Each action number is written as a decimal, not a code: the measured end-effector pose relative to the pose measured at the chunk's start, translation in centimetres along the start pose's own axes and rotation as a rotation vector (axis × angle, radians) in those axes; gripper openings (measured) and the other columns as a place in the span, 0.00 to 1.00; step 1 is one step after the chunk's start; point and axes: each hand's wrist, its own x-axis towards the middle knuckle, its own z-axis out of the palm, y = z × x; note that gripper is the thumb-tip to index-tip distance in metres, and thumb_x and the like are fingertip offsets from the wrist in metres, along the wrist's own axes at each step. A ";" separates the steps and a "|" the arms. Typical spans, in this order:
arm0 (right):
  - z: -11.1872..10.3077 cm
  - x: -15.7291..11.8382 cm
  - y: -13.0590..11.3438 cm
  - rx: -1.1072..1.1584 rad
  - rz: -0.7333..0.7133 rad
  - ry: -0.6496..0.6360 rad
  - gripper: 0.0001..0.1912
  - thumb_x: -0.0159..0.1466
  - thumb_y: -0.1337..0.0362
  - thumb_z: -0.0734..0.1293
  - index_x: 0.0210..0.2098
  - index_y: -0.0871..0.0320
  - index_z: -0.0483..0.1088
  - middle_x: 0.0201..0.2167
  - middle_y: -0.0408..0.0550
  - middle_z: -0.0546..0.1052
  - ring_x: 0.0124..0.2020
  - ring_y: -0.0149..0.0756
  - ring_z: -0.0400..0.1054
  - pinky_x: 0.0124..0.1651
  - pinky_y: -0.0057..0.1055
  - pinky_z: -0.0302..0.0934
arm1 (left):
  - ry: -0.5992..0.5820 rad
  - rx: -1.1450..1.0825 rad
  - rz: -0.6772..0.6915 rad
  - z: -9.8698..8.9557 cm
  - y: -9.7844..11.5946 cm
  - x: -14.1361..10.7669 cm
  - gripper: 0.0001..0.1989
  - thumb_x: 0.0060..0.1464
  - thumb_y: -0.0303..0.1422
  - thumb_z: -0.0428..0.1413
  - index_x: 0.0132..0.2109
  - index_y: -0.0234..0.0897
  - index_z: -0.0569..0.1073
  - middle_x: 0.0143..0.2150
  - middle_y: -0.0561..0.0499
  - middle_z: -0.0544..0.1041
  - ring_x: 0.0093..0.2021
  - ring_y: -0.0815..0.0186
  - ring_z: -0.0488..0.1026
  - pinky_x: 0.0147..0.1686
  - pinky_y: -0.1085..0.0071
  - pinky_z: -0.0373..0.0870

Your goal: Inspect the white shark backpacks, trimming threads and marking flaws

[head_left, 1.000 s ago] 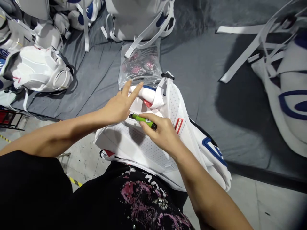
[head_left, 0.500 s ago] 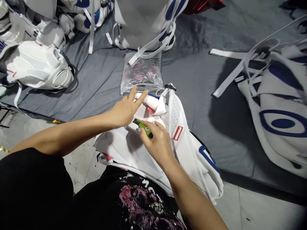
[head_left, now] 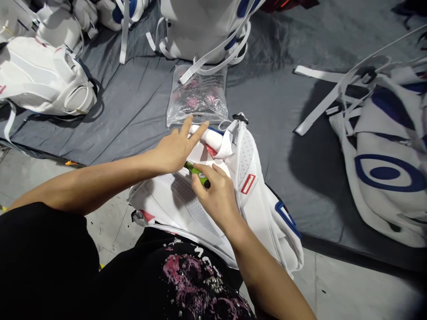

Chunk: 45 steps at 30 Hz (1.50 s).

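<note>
A white backpack (head_left: 256,209) with mesh padding, a red label and blue trim lies across the table edge and against my lap. My left hand (head_left: 178,149) rests on its upper end, index and middle fingers stretched apart and the palm down. In my right hand (head_left: 218,191) is a small green tool with black ends (head_left: 199,174), pinched between thumb and fingers. The tool's far tip lies beside the heel of my left hand, close to the white fabric; its exact kind cannot be made out.
A clear plastic pouch with pink contents (head_left: 200,98) lies just beyond the backpack. Behind it stands another white bag (head_left: 200,31) with dangling straps. More white bags lie at left (head_left: 43,75) and right (head_left: 383,173) on the grey-covered table (head_left: 273,102).
The view has shifted slightly. Both hands stay at almost the same place on the backpack, and the green tool has tilted or moved only a little in my right hand.
</note>
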 end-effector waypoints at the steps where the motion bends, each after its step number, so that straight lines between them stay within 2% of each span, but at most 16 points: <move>1: 0.0 0.0 0.0 0.004 0.012 -0.009 0.14 0.66 0.65 0.62 0.46 0.58 0.78 0.37 0.50 0.83 0.35 0.41 0.77 0.55 0.50 0.68 | 0.007 -0.008 0.004 0.1 -0.1 0.0 0.51 0.58 0.23 0.54 0.76 0.45 0.29 0.77 0.31 0.32 0.64 0.44 0.65 0.52 0.56 0.74; 5: -0.1 0.0 0.1 0.009 0.020 -0.001 0.14 0.66 0.65 0.63 0.46 0.57 0.78 0.39 0.51 0.83 0.38 0.42 0.77 0.54 0.49 0.69 | -0.023 -0.046 -0.005 0.1 -0.1 0.2 0.51 0.59 0.25 0.54 0.75 0.48 0.28 0.78 0.34 0.28 0.66 0.41 0.63 0.55 0.53 0.72; 10: -0.1 -0.1 0.3 -0.008 0.006 -0.005 0.14 0.67 0.66 0.63 0.47 0.57 0.78 0.40 0.50 0.84 0.39 0.42 0.77 0.62 0.53 0.63 | -0.048 -0.048 -0.007 -0.3 0.0 0.2 0.53 0.58 0.25 0.56 0.75 0.49 0.27 0.78 0.35 0.28 0.67 0.41 0.62 0.55 0.54 0.72; 13: 0.1 0.0 0.7 0.074 0.013 -0.039 0.14 0.67 0.65 0.63 0.47 0.58 0.78 0.42 0.52 0.83 0.40 0.43 0.77 0.57 0.51 0.67 | -0.070 -0.044 -0.020 -0.3 -0.1 0.5 0.53 0.57 0.23 0.56 0.75 0.48 0.28 0.78 0.33 0.28 0.67 0.42 0.63 0.55 0.54 0.73; 16: 0.3 0.2 0.7 0.069 0.045 0.004 0.15 0.66 0.64 0.63 0.47 0.59 0.78 0.43 0.54 0.83 0.43 0.45 0.77 0.54 0.49 0.68 | -0.037 -0.041 0.002 -0.2 -0.2 0.5 0.53 0.57 0.21 0.54 0.76 0.47 0.28 0.78 0.32 0.29 0.67 0.41 0.62 0.55 0.54 0.73; 18: 0.1 0.0 0.3 0.107 0.025 0.004 0.15 0.66 0.66 0.62 0.46 0.59 0.78 0.41 0.54 0.83 0.42 0.44 0.77 0.50 0.44 0.70 | 0.022 -0.018 0.033 0.1 -0.1 -0.2 0.52 0.56 0.19 0.53 0.76 0.44 0.29 0.77 0.31 0.31 0.66 0.41 0.65 0.54 0.54 0.73; 20: 0.1 -0.5 0.1 0.181 0.005 -0.057 0.14 0.65 0.68 0.62 0.43 0.59 0.79 0.39 0.52 0.84 0.39 0.40 0.78 0.45 0.36 0.71 | 0.058 0.012 0.029 0.8 0.0 -0.7 0.52 0.53 0.17 0.52 0.76 0.41 0.33 0.77 0.28 0.35 0.63 0.42 0.69 0.53 0.55 0.74; 21: 0.3 -0.6 0.4 0.170 0.020 -0.060 0.14 0.64 0.68 0.62 0.42 0.58 0.80 0.38 0.51 0.84 0.38 0.40 0.78 0.44 0.34 0.71 | 0.063 0.019 0.002 1.4 0.1 -0.5 0.52 0.51 0.16 0.51 0.77 0.41 0.36 0.77 0.29 0.38 0.62 0.43 0.70 0.53 0.56 0.75; 23: 1.2 -0.5 1.5 0.090 0.059 0.029 0.16 0.63 0.67 0.63 0.45 0.58 0.80 0.39 0.52 0.84 0.40 0.42 0.79 0.45 0.35 0.72 | 0.036 -0.005 -0.044 2.3 0.0 0.5 0.54 0.49 0.14 0.50 0.77 0.45 0.37 0.78 0.32 0.38 0.63 0.45 0.69 0.52 0.58 0.75; 24: 1.6 -0.3 2.3 0.072 0.026 0.086 0.16 0.62 0.67 0.63 0.45 0.58 0.80 0.39 0.53 0.84 0.40 0.43 0.79 0.45 0.36 0.72 | 0.031 -0.012 -0.052 2.6 -0.1 1.1 0.55 0.48 0.14 0.51 0.76 0.46 0.36 0.78 0.33 0.37 0.64 0.45 0.68 0.53 0.58 0.75; 27: 2.7 -0.1 4.3 0.065 -0.038 0.084 0.16 0.61 0.68 0.63 0.44 0.55 0.80 0.37 0.50 0.84 0.37 0.42 0.79 0.42 0.33 0.72 | 0.033 -0.038 -0.062 2.3 0.1 1.6 0.58 0.46 0.14 0.54 0.76 0.48 0.34 0.78 0.35 0.36 0.67 0.47 0.66 0.55 0.60 0.74; 31: 3.3 -0.8 5.5 0.004 -0.067 0.124 0.17 0.61 0.68 0.65 0.48 0.53 0.79 0.42 0.50 0.84 0.43 0.44 0.79 0.46 0.33 0.72 | 0.028 -0.085 -0.059 1.6 0.4 0.5 0.58 0.46 0.13 0.53 0.76 0.50 0.36 0.79 0.37 0.35 0.70 0.48 0.62 0.57 0.60 0.72; 36: 2.3 -0.5 4.4 0.005 0.001 -0.003 0.16 0.62 0.68 0.64 0.45 0.53 0.80 0.36 0.49 0.84 0.38 0.43 0.79 0.41 0.31 0.70 | 0.018 -0.089 -0.069 1.4 0.6 0.5 0.60 0.44 0.11 0.55 0.76 0.46 0.36 0.78 0.32 0.34 0.69 0.43 0.63 0.57 0.57 0.73; 40: 1.7 -0.1 3.2 0.017 0.049 0.023 0.16 0.61 0.68 0.64 0.42 0.53 0.81 0.33 0.48 0.83 0.33 0.42 0.77 0.38 0.30 0.67 | 0.028 -0.082 -0.069 1.6 0.5 0.7 0.60 0.43 0.12 0.55 0.76 0.47 0.36 0.78 0.34 0.35 0.69 0.45 0.64 0.56 0.58 0.73; 45: 1.9 0.0 3.3 0.093 0.059 0.000 0.15 0.60 0.66 0.64 0.43 0.54 0.81 0.33 0.48 0.83 0.34 0.43 0.78 0.39 0.32 0.68 | 0.047 -0.074 -0.054 1.7 0.4 0.6 0.60 0.42 0.11 0.55 0.76 0.47 0.36 0.78 0.34 0.36 0.69 0.46 0.64 0.57 0.59 0.73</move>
